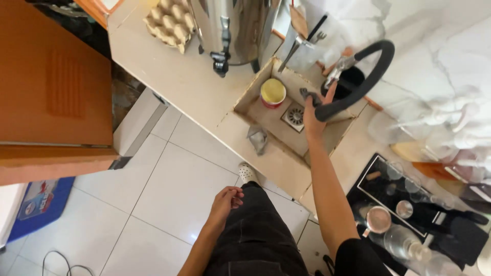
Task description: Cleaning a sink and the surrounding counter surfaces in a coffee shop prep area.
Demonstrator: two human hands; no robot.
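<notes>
My right hand (311, 115) reaches into a small square sink (266, 115) set in a beige counter and grips a dark grey thing (309, 95), perhaps a cloth or sponge, beside the black curved faucet hose (365, 76). A metal floor drain (295, 115) lies just left of the hand. A yellow-and-red bowl (273, 92) sits in the sink's far corner. My left hand (225, 200) hangs loose beside my dark trousers, holding nothing, fingers slightly curled.
A crumpled grey rag (257, 138) lies on the sink's edge. A steel urn (232, 28) and egg carton (171, 21) stand on the counter. Glasses and a metal cup (378, 219) sit on a black tray at right. An orange cabinet (51, 87) stands left.
</notes>
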